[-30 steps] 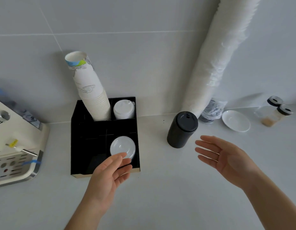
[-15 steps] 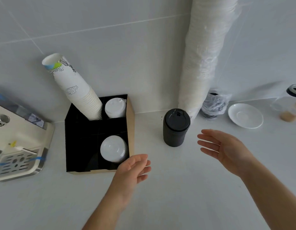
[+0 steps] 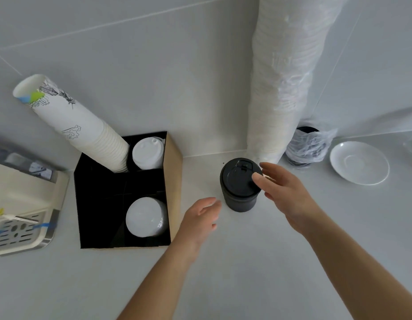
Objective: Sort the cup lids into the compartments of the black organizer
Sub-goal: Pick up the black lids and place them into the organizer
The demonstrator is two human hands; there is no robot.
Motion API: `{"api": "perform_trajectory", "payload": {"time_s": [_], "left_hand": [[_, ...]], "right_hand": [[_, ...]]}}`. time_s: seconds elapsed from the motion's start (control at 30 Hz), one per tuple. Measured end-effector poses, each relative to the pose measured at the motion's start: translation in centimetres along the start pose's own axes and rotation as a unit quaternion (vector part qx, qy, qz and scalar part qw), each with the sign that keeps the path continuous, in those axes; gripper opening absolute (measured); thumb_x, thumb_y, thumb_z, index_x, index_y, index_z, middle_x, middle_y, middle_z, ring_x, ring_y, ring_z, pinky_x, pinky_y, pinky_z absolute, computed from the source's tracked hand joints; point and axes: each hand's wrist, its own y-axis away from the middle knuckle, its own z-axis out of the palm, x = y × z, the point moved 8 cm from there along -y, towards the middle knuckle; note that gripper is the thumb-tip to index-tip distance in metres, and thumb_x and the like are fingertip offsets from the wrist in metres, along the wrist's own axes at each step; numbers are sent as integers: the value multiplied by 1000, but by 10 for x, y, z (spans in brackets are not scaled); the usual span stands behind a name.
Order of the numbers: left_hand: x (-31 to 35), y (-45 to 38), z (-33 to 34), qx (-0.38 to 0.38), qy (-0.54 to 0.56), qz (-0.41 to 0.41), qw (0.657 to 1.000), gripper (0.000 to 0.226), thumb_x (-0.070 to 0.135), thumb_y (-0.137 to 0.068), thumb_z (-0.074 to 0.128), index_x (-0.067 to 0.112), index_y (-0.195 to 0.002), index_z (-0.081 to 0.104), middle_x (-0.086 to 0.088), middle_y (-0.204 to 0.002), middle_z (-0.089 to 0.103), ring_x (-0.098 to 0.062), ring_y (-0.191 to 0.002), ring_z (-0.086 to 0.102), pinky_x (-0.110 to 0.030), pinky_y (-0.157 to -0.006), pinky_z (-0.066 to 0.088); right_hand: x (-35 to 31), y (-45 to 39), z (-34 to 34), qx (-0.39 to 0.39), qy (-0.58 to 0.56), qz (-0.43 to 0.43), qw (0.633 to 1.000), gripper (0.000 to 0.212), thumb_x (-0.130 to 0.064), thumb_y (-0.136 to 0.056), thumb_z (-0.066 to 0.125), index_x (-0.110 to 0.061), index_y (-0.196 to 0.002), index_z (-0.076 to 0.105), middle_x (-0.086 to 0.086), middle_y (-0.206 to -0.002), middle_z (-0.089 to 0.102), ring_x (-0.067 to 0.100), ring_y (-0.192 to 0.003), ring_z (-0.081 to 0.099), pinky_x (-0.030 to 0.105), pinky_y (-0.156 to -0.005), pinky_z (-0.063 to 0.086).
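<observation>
The black organizer (image 3: 97, 204) stands on the white counter at the left. Its front right compartment holds a stack of flat white lids (image 3: 143, 217). A stack of white sip lids (image 3: 148, 152) fills the back right compartment, and a leaning stack of paper cups (image 3: 84, 132) rises from the back left one. A stack of black lids (image 3: 239, 184) stands on the counter to the organizer's right. My right hand (image 3: 283, 195) hovers open at its right side, thumb over the top lid's rim. My left hand (image 3: 200, 219), open and holding nothing, is just left of the stack's base.
A tall plastic-wrapped sleeve of white cups (image 3: 285, 77) leans against the wall behind the black lids. A bagged bundle of black lids (image 3: 310, 145) and a white saucer (image 3: 359, 162) lie at the right. A cream machine with a drip tray (image 3: 22, 218) sits at the far left.
My left hand has left the organizer's front compartment and moved right toward the black lid stack. My right hand has moved left up to the stack's top. The view shifted right.
</observation>
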Motion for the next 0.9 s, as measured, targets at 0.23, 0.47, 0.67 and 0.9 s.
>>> {"api": "perform_trajectory", "payload": {"time_s": [0.23,0.47,0.67,0.9], "left_hand": [[-10,-22,20,-9,21,-59,998,31,38,-94,58,26,-122,55,0,-122,62,-16,-113,62,-30,-89,51],[-23,-47,25,14,45,-132,990,10,38,-92,59,28,-92,60,0,-103,58,-15,-97,59,-33,-97,51],[-22,-64,35,23,61,-134,989,19,37,-93,56,22,-97,68,-1,-114,70,-9,-98,64,-30,-89,50],[-22,-65,39,30,67,-173,982,51,54,-96,42,16,-124,60,1,-116,66,-16,-115,60,-39,-97,46]], "right_hand": [[13,-19,12,-33,-19,5,999,32,-30,-87,71,-31,-119,65,-14,-109,73,-3,-92,67,21,-75,44],[24,-25,8,-39,-52,27,998,26,-25,-89,68,-29,-115,66,-14,-105,75,-7,-85,70,23,-76,48],[25,-29,10,-51,-76,38,995,30,-23,-89,69,-24,-119,64,-8,-108,75,-5,-86,71,21,-74,49],[30,-23,2,-84,-69,38,993,44,-32,-78,69,-28,-121,64,-7,-113,74,5,-99,69,28,-84,53]]}}
